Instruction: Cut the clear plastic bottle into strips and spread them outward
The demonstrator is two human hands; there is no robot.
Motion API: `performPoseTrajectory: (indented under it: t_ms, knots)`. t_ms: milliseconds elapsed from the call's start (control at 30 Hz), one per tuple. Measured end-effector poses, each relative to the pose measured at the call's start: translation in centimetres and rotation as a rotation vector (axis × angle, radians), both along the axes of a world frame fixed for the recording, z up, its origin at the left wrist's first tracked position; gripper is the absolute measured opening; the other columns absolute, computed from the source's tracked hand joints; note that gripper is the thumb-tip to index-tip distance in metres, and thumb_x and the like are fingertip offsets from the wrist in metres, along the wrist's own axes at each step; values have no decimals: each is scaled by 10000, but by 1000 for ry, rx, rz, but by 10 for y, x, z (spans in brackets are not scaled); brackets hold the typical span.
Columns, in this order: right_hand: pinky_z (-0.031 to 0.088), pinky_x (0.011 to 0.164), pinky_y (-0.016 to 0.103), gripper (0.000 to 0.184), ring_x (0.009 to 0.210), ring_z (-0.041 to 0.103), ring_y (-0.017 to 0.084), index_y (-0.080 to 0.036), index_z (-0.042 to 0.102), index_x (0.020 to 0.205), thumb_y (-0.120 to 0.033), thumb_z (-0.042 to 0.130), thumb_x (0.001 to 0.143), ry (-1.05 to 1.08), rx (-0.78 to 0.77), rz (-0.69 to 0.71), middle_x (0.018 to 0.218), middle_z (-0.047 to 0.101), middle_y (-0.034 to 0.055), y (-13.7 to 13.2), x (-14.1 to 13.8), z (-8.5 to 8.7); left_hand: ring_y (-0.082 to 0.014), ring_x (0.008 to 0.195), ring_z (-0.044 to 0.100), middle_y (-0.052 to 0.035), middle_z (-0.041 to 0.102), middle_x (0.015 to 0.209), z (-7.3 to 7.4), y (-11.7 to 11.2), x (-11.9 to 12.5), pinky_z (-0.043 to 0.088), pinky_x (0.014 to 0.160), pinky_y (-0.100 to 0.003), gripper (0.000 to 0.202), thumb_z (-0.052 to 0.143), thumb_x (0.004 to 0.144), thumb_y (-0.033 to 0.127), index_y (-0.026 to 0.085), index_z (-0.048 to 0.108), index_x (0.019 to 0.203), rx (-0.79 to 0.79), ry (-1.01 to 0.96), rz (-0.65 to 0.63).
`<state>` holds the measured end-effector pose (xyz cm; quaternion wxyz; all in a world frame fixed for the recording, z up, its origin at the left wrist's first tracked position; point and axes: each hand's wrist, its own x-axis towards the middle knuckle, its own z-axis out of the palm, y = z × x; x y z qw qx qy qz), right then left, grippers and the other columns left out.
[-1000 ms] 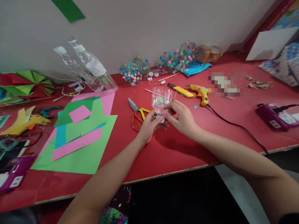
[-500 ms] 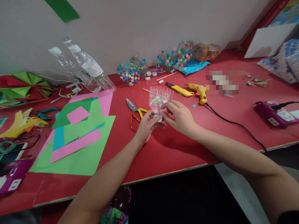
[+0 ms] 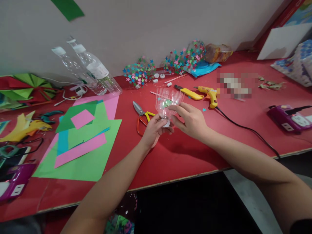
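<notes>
- Clear flared plastic piece point(image 3: 168, 102), one: just right of the scissors point(image 3: 140, 111), held above the red table point(image 3: 170, 159).
- Its long axis runs away from the person toward the wall. White cap point(image 3: 166, 124) at the near end; wide, strip-cut mouth points wallward, spreading.
- Left hand point(image 3: 153, 128), right of scissors handles: thumb and fingers pinching the piece at its capped neck.
- Right hand point(image 3: 192, 122), farther right of scissors: index and thumb parted, tips beside the piece; contact cannot be told.
- Counts, from the scissors: one pair, blades up-left; two bottles point(image 3: 97, 70) behind-left, caps toward wall; one yellow knife point(image 3: 193, 94) right; one glue gun point(image 3: 211, 96) beyond it, a second glue gun point(image 3: 36, 125) far left.
</notes>
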<state>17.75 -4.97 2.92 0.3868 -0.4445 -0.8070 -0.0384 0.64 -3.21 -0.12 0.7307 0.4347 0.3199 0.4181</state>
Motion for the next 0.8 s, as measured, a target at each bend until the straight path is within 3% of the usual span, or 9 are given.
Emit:
performPoseTrajectory:
  t_ms: [333, 467, 567, 700, 800]
  knots:
    - [450, 666, 310, 230, 791, 596, 199, -159, 646, 960, -325, 487, 946, -48, 11, -59, 880, 662, 91, 0, -1, -1, -136, 540, 656, 16, 653, 644, 1, -2, 3, 503, 514, -230, 292, 722, 726, 328, 172, 515, 861, 19, 26, -27]
    - [464, 706, 332, 289, 840, 588, 221, -160, 647, 1052, -384, 512, 929, -43, -47, -96, 919, 644, 102, 1, -1, 0, -134, 526, 651, 13, 657, 662, 2, -2, 3, 502, 510, -235, 331, 746, 705, 348, 173, 505, 852, 31, 44, -14]
    - [472, 726, 348, 334, 844, 566, 223, -158, 632, 1145, -382, 511, 929, -46, -44, -69, 912, 618, 100, 2, 0, 1, -136, 525, 649, 10, 658, 667, 1, -1, 3, 501, 509, -240, 337, 749, 699, 353, 175, 505, 848, 39, 59, -11]
    - [458, 661, 318, 267, 758, 520, 183, -182, 657, 1109, -316, 506, 935, -5, 16, 21, 828, 561, 64, 1, 0, -2, -139, 534, 650, 13, 649, 665, -1, -1, 2, 503, 511, -242, 312, 732, 712, 340, 175, 521, 872, 40, 47, -31]
    - [462, 655, 315, 216, 768, 509, 171, -192, 667, 1068, -265, 530, 919, 67, 41, 50, 883, 542, 69, 0, -1, -3, -137, 533, 647, 17, 641, 669, 0, -2, 2, 496, 496, -238, 298, 725, 718, 327, 171, 522, 872, 23, 40, -39]
